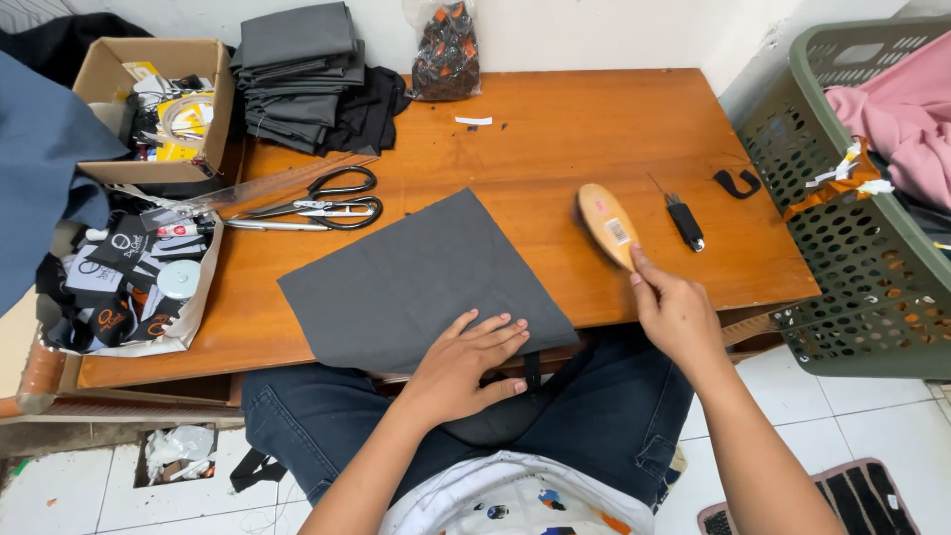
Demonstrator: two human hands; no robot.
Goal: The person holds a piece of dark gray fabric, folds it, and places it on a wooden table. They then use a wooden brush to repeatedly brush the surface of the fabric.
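Wooden brush: one oval brush (606,224) on the table (555,129), long axis running from far-left to near-right, its near end towards the right hand.
Right hand: right hand (676,309) at the table's near edge, fingertips closed on the brush's near end.
Grey cloth: one flat piece of grey cloth (421,277) lying skewed, one corner pointing away, its near edge hanging over the table edge.
Left hand: left hand (466,359) spread flat, fingers apart, pressing on the cloth's near edge; it holds nothing.
Counts: two pairs of scissors (317,208) left of the cloth; one small black tool (685,222) just right of the brush; one stack of folded grey cloth (297,74) at the far edge; one cardboard box (158,104); one green basket (862,208) off the right edge.
Open room: bare wood beyond the cloth and brush.
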